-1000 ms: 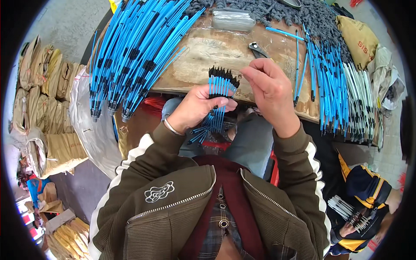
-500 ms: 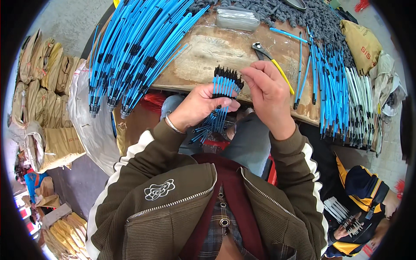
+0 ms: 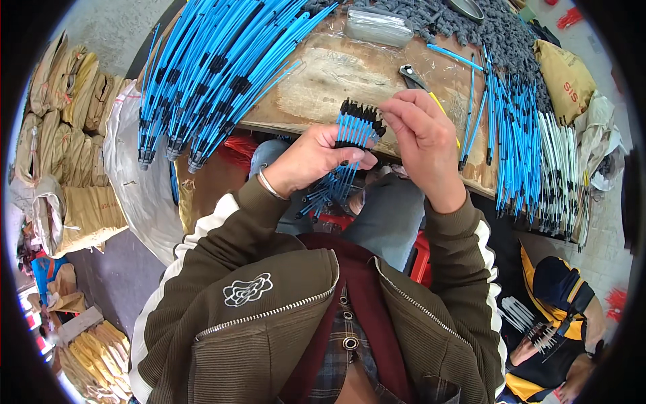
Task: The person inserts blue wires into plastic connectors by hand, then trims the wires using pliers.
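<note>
My left hand (image 3: 303, 160) is closed round a row of slim blue umbrella ribs (image 3: 354, 129). Their black tips stand up side by side above my fingers, and the lower ends fan downward over my lap. Close to the right end of that row, my right hand (image 3: 429, 141) holds thumb and forefinger in a pinch. What sits between those fingers is too small to make out. Just beyond my right hand, pliers (image 3: 439, 102) with yellow handles lie on the wooden table (image 3: 323, 77), partly covered by the hand.
Big bundles of blue ribs (image 3: 219, 74) overhang the table's left side. More blue ribs (image 3: 515, 145) and white ribs (image 3: 558, 151) lie right. Behind are a clear plastic box (image 3: 378, 27) and a heap of grey parts (image 3: 505, 37). A co-worker's hand (image 3: 523, 351) holds pale ribs lower right.
The whole view has shifted slightly. My left hand keeps its hold on the ribs, and my right hand stays pinched beside their black tips.
</note>
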A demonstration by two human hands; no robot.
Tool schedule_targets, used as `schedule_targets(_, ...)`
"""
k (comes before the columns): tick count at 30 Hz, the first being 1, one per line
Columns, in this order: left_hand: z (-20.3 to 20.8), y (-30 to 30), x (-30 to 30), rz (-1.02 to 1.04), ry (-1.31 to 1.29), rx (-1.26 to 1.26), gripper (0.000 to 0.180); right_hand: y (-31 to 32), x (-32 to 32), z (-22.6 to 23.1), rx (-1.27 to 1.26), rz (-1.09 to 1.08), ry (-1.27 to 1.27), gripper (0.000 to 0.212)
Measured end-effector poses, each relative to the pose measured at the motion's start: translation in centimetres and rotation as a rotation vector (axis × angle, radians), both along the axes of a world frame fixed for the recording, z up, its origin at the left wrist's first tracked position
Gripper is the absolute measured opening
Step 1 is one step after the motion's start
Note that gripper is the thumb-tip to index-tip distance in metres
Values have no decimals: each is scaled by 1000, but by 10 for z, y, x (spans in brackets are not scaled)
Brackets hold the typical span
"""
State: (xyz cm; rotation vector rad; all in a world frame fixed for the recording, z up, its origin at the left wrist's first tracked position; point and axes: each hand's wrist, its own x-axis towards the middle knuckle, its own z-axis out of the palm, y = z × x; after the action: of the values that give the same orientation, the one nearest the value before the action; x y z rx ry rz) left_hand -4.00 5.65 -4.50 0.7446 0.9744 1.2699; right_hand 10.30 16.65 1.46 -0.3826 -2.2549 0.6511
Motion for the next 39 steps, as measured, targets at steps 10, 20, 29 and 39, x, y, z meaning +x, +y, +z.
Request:
schedule_targets(10,1,-2,-1,3,16,8,21,2,-1,6,201,16,-51,13)
schedule_targets(20,-4,-2,-3,-23,36,62,20,1,-4,14,145,137,-92,21)
schedule_targets(29,-7,-9,-10,-11,77,149,20,80,-24,6,-290,-79,258,28)
schedule_targets(39,1,-8,-14,-14,354,458,20,186,-112,-30,637,-143,-438,16)
